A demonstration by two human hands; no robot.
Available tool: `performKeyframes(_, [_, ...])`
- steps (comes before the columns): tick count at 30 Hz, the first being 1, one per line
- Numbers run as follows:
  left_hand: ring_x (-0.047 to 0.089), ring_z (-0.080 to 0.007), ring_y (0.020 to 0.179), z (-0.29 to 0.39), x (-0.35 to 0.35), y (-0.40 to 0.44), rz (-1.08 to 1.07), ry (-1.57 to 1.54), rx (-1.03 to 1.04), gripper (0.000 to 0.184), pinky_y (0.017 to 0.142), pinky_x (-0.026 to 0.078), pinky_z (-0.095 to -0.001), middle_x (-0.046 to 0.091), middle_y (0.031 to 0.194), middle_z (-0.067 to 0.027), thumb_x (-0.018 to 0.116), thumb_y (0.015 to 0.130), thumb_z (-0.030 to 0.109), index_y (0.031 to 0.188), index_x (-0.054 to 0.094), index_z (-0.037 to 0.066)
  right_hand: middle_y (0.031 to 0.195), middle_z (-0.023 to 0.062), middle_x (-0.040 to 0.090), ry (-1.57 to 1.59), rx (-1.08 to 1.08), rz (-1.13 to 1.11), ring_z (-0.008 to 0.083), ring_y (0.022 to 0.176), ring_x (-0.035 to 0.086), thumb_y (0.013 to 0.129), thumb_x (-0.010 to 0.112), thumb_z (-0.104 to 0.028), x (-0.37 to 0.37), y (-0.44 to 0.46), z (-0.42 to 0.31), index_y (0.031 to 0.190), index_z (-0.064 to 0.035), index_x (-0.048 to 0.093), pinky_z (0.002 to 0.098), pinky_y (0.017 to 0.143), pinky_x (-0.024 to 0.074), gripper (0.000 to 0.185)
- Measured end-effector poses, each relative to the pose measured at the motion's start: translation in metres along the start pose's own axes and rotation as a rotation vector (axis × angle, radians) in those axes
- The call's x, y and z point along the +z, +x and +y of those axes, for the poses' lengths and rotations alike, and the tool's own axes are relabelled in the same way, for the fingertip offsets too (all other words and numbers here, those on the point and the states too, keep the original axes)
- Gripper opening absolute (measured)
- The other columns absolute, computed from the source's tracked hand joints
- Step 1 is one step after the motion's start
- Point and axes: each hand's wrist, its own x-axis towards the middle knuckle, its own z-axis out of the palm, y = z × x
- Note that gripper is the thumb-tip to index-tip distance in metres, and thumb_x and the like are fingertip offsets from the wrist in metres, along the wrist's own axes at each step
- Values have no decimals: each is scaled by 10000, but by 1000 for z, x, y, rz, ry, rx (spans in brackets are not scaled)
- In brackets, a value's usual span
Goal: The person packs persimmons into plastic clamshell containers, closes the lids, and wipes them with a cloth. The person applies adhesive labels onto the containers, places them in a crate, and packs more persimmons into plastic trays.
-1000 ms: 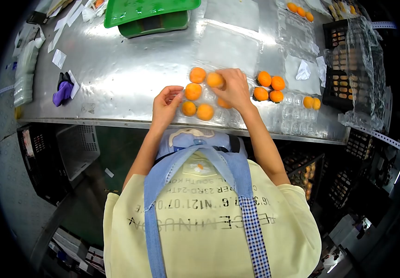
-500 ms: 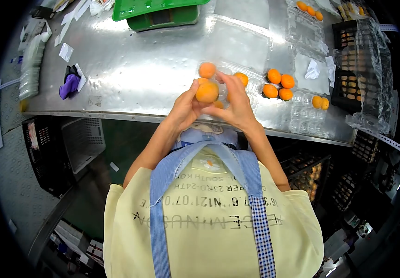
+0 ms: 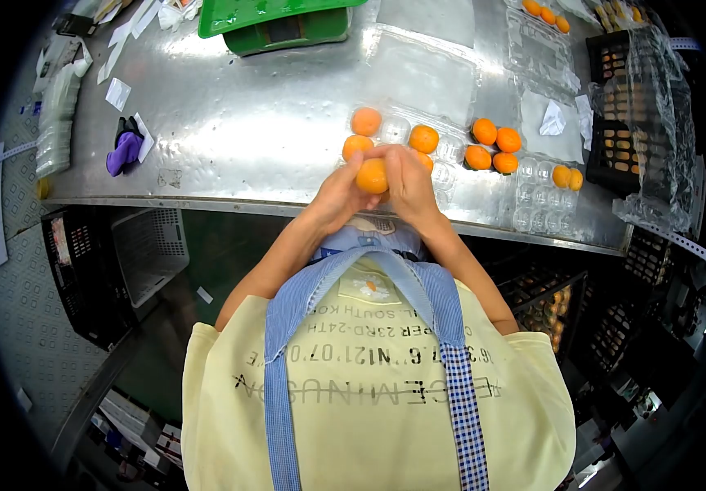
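An orange fruit is held between my two hands near the table's front edge. My left hand has its fingers round the fruit's left side and underside. On the right, my right hand presses its closed fingers against the same fruit. Just beyond them lies a clear plastic tray with cups. It bears a fruit at the far left, one nearer my hands and one on the right. Another fruit behind my right fingers is partly hidden.
Four fruits sit together to the right, beside another clear tray holding two. A green tray stands at the back. Purple scissors or a glove-like item lies left. Black crates stand far right.
Both hands have come together from apart, and one fruit is now lifted between them. Since half a second ago the held fruit has moved slightly nearer the body. The view has shifted a little.
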Motion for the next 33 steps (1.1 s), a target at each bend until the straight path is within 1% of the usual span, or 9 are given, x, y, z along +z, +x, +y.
performKeyframes(2, [502,-153,643,5,15,-6,109,-24,-17,453,579,422,-272,561,860,-48,340,1039,456,1128,520,51,895,189,641,140,72,-22,334,859,620,1024,382,-210,-3,2,-1,1010,13,610,401,785,473,319])
performKeyframes(5, [470,-149,595,1,2,0,69,-66,-45,451,542,388,-269,539,779,-53,316,1037,447,1059,536,54,909,167,673,67,-1,-62,293,858,658,1040,360,-240,-5,5,-1,1041,21,605,370,793,494,358])
performKeyframes(11, [381,-143,529,9,-2,-1,-194,-93,-37,570,513,336,-260,471,658,-55,249,1013,542,978,535,50,978,150,710,281,141,40,208,966,663,1051,349,-271,0,1,4,1089,41,598,319,891,489,401])
performKeyframes(14, [359,-141,517,16,9,-8,-138,-192,-22,621,501,314,-257,416,615,-37,249,986,610,967,533,58,963,158,711,274,152,59,209,927,670,1048,361,-258,-2,-1,9,1091,47,601,319,872,498,390])
performKeyframes(20, [340,-136,527,10,-17,-3,-436,-437,-62,637,507,295,-252,355,622,-22,283,949,680,1019,512,89,913,148,710,276,217,19,193,865,678,1021,423,-185,-9,-4,15,1073,55,620,312,803,525,315])
performKeyframes(23, [361,-144,574,6,-23,-1,-455,-439,-6,639,537,307,-258,380,666,-29,300,942,696,1051,503,100,882,130,706,293,220,-20,186,841,679,1011,435,-160,-7,-6,17,1075,56,623,305,786,527,294])
performKeyframes(26, [381,-154,639,16,9,-13,-67,-349,45,613,571,322,-269,396,703,-33,313,950,683,1058,510,113,872,121,702,281,239,-24,185,831,680,1014,431,-162,0,-11,23,1090,52,620,302,784,527,295])
performKeyframes(30, [379,-159,673,22,21,-15,-10,-391,48,546,592,333,-279,398,724,-34,305,985,623,1047,520,125,874,120,703,259,249,-45,182,835,680,1015,431,-163,0,-11,18,1100,45,619,298,787,525,293])
performKeyframes(33, [358,-148,623,16,1,-8,-132,-400,49,529,554,327,-264,389,704,-32,285,1005,586,1010,534,119,871,121,703,258,260,-41,180,834,679,1015,431,-163,-2,-11,18,1099,43,621,298,785,525,292])
